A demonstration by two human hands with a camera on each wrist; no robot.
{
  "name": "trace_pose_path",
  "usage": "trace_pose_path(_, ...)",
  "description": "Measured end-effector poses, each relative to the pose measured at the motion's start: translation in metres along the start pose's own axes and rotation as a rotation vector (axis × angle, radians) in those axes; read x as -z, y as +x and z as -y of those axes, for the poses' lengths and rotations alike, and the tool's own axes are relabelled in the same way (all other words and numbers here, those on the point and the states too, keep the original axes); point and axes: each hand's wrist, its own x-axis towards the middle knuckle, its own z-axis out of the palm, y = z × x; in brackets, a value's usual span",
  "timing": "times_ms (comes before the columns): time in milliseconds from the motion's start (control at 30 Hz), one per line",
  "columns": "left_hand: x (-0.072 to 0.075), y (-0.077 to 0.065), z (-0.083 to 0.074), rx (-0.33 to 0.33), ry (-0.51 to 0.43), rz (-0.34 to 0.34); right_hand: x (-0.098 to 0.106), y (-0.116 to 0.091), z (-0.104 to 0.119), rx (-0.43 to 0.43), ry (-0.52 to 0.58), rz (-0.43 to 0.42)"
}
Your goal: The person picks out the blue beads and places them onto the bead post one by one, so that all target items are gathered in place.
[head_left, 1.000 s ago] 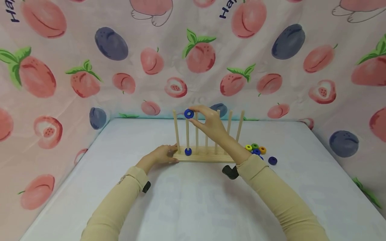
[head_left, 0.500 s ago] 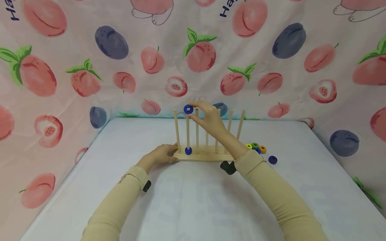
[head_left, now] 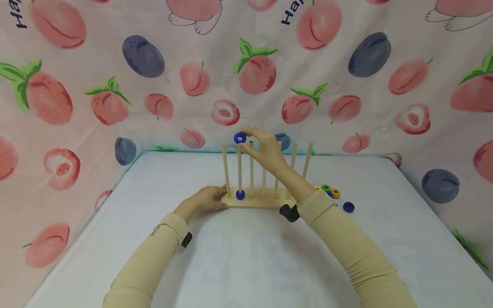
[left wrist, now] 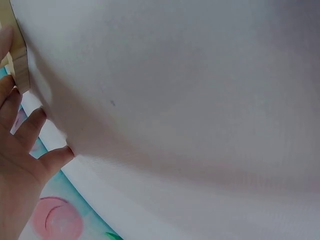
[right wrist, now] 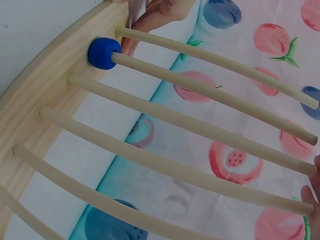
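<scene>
The person's right hand (head_left: 268,150) pinches a small blue ring (head_left: 236,140) between thumb and fingertips, its hole facing me, at the top of the second round wooden peg (head_left: 239,169) from the left; I can't tell whether they touch. The left hand (head_left: 206,198) grips the left end of the long pale wooden base (head_left: 254,202), thumb on the near edge. A round blue bead (head_left: 240,195) sits low on that same peg. Right of the base lie a green ring (head_left: 326,188), an orange ring (head_left: 336,193) and, nearer, a dark blue ring (head_left: 348,207).
</scene>
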Motion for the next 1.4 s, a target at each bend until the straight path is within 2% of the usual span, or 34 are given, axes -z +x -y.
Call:
trace_pose_path(467, 0.000, 0.000, -0.001, 0.005, 0.008, 0.009, 0.001, 0.012, -0.001, -0.092, 0.098, 0.104)
trace_pose_path(800, 0.001, -0.001, -0.001, -0.001, 0.010, 0.017, 0.000, 0.009, 0.003, -0.103, 0.013, 0.130)
trace_pose_path(933, 0.001, 0.000, -0.002, -0.024, 0.000, 0.009, 0.001, 0.009, 0.003, -0.096, -0.015, 0.125)
trace_pose_path(1167, -0.003, -0.001, -0.001, 0.007, 0.006, 0.018, -0.001, 0.007, 0.001, -0.093, -0.059, 0.157)
trace_pose_path(1400, 0.001, 0.000, -0.003, -0.010, 0.001, 0.009, -0.001, 0.008, 0.002, -0.086, -0.087, 0.131)
